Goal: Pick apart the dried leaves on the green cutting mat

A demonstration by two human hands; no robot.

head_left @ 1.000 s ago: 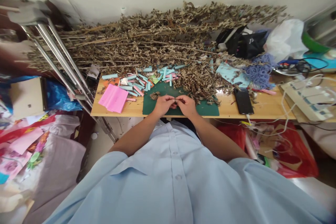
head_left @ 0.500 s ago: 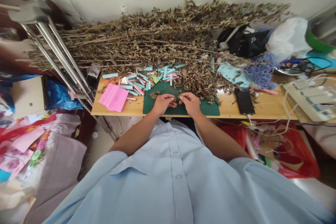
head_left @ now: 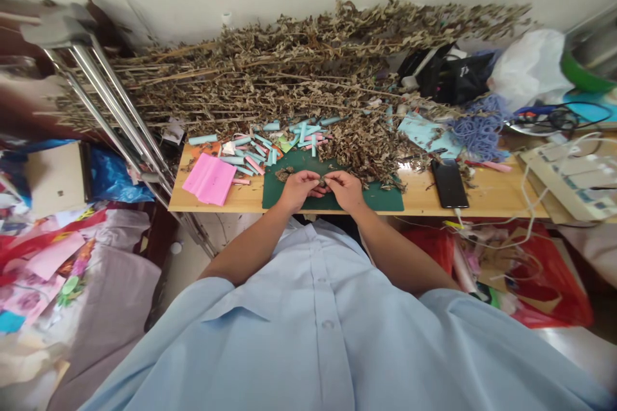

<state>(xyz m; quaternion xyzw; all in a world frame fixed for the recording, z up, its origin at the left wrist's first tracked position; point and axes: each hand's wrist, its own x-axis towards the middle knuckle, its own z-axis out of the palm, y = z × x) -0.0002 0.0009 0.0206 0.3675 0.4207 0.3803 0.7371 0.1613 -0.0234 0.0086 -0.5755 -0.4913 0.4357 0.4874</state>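
Observation:
My left hand (head_left: 301,190) and my right hand (head_left: 343,189) meet above a green mat (head_left: 385,201), fingertips pinched together. Between them is a small clump of dried leaves (head_left: 322,182), largely covered by the fingers. Just beyond my left hand a little heap of crumbled leaf (head_left: 284,174) rests on the mat. A larger pile of dried leaves (head_left: 359,144) spreads past my right hand. Several blue and pink paper rolls (head_left: 258,149) lie behind and left of the mat, near a folded pink paper sheet (head_left: 210,180).
Long dried plant stalks (head_left: 250,77) stretch along the wall. A metal crutch (head_left: 110,90) leans at the left. To the right are a black phone (head_left: 449,183) on a cable, purple yarn (head_left: 481,128), blue paper (head_left: 427,135) and a power strip (head_left: 569,180). Red bags (head_left: 540,276) sit below the table edge.
My right hand has moved slightly left, so its fingertips now meet those of my left hand at the leaf clump. My left hand has hardly moved.

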